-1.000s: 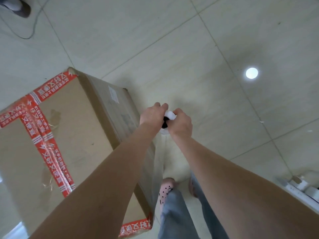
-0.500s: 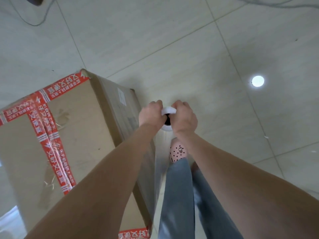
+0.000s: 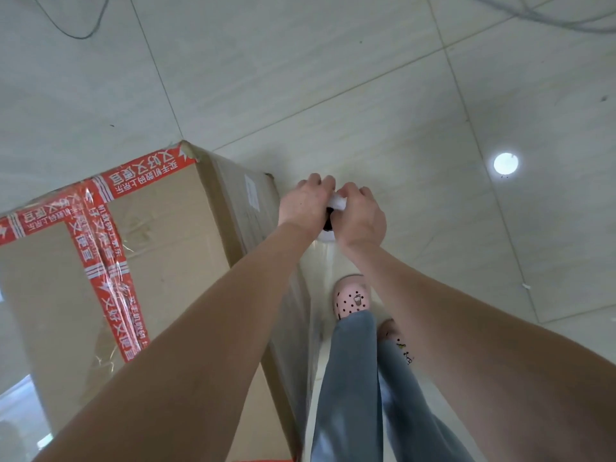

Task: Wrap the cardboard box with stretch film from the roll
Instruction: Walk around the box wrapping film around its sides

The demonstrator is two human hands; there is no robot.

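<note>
Cardboard box (image 3: 166,248) is set on the tiled floor (image 3: 400,95) at the person's left, close against the legs, its top crossed with red printed tape (image 3: 110,271). Along its right face a sheet of stretch film (image 3: 310,315) is drawn up to the roll (image 3: 336,204), which is held upright just off the far right corner. The roll is clamped from both sides, the left hand (image 3: 301,208) curled over it from one side and the right hand (image 3: 361,216) from the other, so that only a sliver of white is shown.

If it is pulled too hard round the sharp corner, the film may be torn or necked into a rope; if it is let run free, slack may be left. The lower edge could be trodden on by the pink shoe (image 3: 351,300) just beside it. Farther off, a trip may be caused by the cables (image 3: 533,15) lying across the floor.
</note>
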